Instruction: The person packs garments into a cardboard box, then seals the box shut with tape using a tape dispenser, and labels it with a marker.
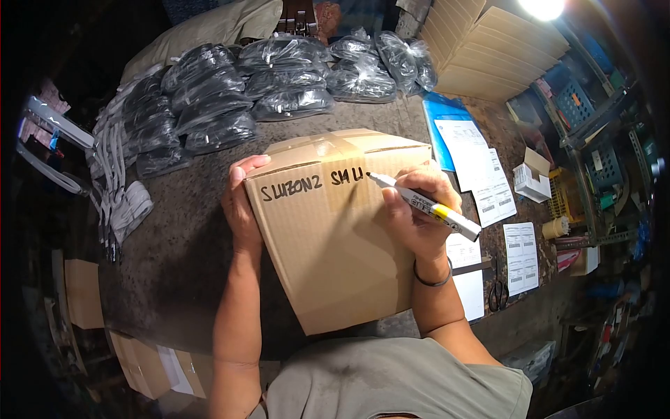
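A taped cardboard box (pixel 342 258) rests on the dark table, tilted toward me, with black handwriting "SLUZON2 SMU" along the upper part of its facing side. My left hand (pixel 244 199) grips the box's upper left edge, thumb near the top and the other fingers partly hidden behind the side. In my right hand (pixel 424 202) is a white marker pen (pixel 427 205) with a yellow band, closed between thumb and fingers. Its black tip touches the cardboard just after the last letter. A dark band circles my right wrist.
Bagged black goods (pixel 286 77) are piled along the back. Grey straps (pixel 115 167) lie at the left. Printed papers (pixel 478 164), black scissors (pixel 498 295) and a small white box (pixel 532 174) are on the right. Flat cardboard (pixel 495 49) stands behind, beside shelves with baskets.
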Demonstrator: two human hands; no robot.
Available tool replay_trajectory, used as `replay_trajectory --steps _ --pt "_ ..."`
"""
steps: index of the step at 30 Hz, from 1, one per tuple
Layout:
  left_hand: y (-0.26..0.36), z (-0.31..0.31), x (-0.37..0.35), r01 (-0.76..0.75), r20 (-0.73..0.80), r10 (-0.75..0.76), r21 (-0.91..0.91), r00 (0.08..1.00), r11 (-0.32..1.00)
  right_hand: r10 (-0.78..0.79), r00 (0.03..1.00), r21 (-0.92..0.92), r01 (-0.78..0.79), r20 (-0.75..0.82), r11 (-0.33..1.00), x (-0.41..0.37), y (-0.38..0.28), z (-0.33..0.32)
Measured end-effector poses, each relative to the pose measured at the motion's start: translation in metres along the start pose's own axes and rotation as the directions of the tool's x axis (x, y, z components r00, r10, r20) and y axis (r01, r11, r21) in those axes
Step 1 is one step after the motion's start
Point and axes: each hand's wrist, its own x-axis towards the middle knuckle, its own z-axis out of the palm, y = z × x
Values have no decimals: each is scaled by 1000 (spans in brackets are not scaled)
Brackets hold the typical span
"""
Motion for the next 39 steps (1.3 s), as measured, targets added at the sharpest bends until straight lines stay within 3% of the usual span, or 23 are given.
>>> replay_trajectory --steps 3,8,10,14,20,26,28,31,34,35,36,38,39 --pt "-3 -2 1 -66 13 65 56 998 996 13 1000 -9 -13 -14 1000 0 0 1" --pt "-1 0 1 -47 5 46 59 999 997 26 1000 -47 -26 2 999 0 1 4" --pt "-2 -1 1 -49 7 49 62 999 997 99 994 -27 -100 -36 995 -1 0 6" --pt "1 1 0 -11 5 11 1 1000 1000 41 999 -38 -41 1 998 1 0 1" --pt "-2 -2 1 -46 18 45 39 999 998 101 995 -5 -101 -27 995 1 -3 5" --pt "-3 -3 2 -39 0 39 43 999 998 79 996 -11 -79 -45 997 0 1 4" --pt "-3 0 2 -54 7 53 56 999 997 -9 1000 -43 10 27 999 1 3 0" --pt "3 3 0 20 9 -20 -46 1000 999 26 997 92 -19 -72 996 -5 7 -1" --pt "4 3 -1 -20 15 20 -5 1000 1000 1 992 28 2 -123 1000 -8 7 -7" --pt "6 3 -2 -2 1 2 12 1000 1000 143 981 99 -130 -131 987 -11 3 -9" --pt "8 4 -3 16 -14 -15 27 1000 1000 144 981 99 -131 -133 986 -9 2 -11" --pt "-7 -3 5 -28 -29 27 -30 999 999 48 989 -57 -56 -140 997 2 0 -16" --pt "-16 -9 8 -51 -30 49 -91 998 995 97 985 -69 -108 -144 992 3 -6 -15"
